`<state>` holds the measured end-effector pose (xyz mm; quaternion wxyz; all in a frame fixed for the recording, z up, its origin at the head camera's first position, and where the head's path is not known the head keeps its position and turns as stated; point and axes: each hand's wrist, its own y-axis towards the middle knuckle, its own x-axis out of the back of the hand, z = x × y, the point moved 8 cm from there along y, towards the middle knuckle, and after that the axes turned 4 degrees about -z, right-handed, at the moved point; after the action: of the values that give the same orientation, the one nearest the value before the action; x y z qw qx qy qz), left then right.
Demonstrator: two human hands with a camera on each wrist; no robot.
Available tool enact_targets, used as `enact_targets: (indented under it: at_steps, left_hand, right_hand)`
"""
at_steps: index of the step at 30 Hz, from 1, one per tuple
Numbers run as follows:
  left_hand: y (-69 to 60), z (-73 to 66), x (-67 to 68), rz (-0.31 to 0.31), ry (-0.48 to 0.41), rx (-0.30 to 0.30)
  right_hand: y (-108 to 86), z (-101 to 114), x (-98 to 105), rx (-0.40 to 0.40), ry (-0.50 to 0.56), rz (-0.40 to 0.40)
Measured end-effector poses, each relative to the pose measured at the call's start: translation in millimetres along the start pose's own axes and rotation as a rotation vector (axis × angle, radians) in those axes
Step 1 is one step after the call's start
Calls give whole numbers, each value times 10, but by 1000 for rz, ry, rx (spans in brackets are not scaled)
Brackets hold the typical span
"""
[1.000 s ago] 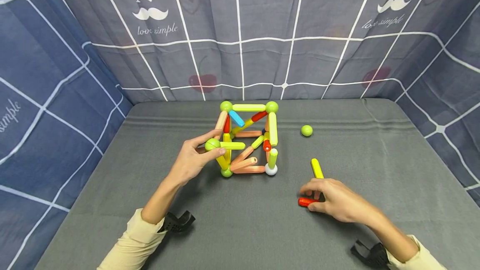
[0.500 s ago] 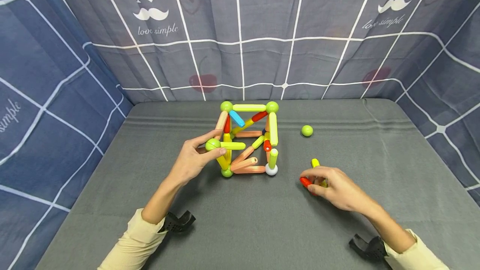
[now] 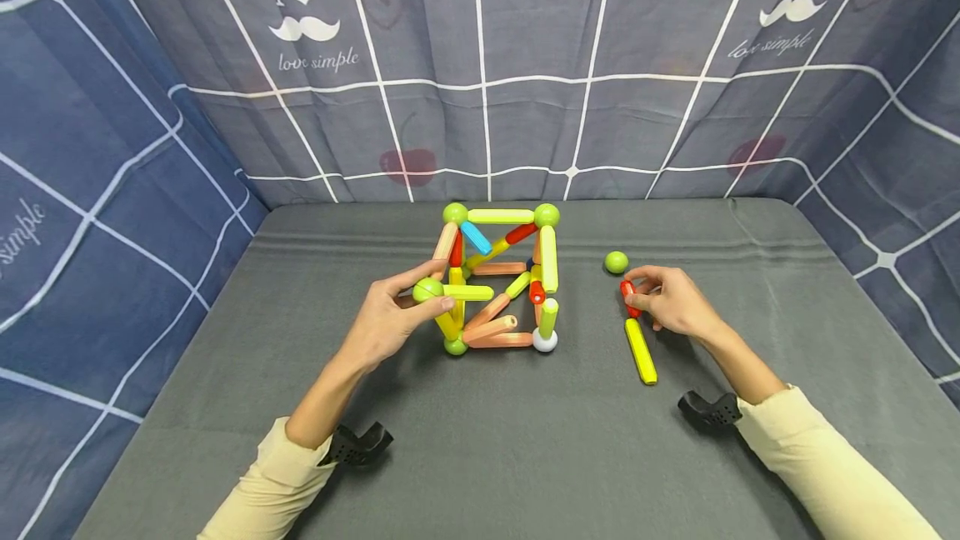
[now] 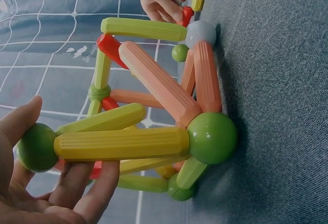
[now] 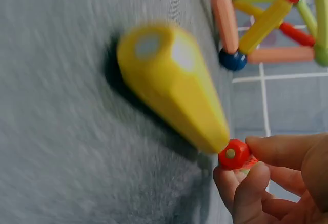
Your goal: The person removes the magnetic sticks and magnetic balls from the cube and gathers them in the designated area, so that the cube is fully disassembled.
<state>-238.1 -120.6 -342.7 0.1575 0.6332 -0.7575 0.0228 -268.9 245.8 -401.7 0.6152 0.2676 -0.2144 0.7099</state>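
Observation:
My left hand (image 3: 386, 315) holds a green ball (image 3: 427, 290) between thumb and fingers, at the near left upper corner of a box-shaped frame of magnetic sticks and balls (image 3: 501, 216). From that ball a yellow stick (image 4: 123, 143) runs to a lower green ball (image 4: 212, 138). On the right, my right hand (image 3: 675, 302) pinches a short red magnetic stick (image 3: 628, 298), whose end faces the camera in the right wrist view. A longer yellow magnetic stick (image 3: 641, 352) lies on the cloth, its far end right at the red one; I cannot tell whether they touch.
A loose green ball (image 3: 616, 262) lies just beyond the red stick. Inside the frame, a blue stick (image 3: 476, 237) and several others slant across. At the near right corner a light green stick (image 3: 549, 317) rises from a white ball (image 3: 545, 340). Patterned curtain (image 3: 525, 123) surrounds the grey table.
My right hand has carried the red stick away from me, past the yellow stick to its far end, turning it nearly in line. My left hand stays on its ball.

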Motion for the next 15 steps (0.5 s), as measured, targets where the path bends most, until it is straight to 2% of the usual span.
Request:
enact_targets:
  at_steps: [8,12,15]
  left_hand:
    - [-2,-8,-5,4,3,-9]
    - [-1,-4,-1,2,8,-4]
    - [0,5,-2,4,9,-3]
  right_hand:
    - [84,-117,-31,-49,-49,41]
    - [75,-105,-34,-47,-57,41]
    - [42,-44,-16,-34,-86,13]
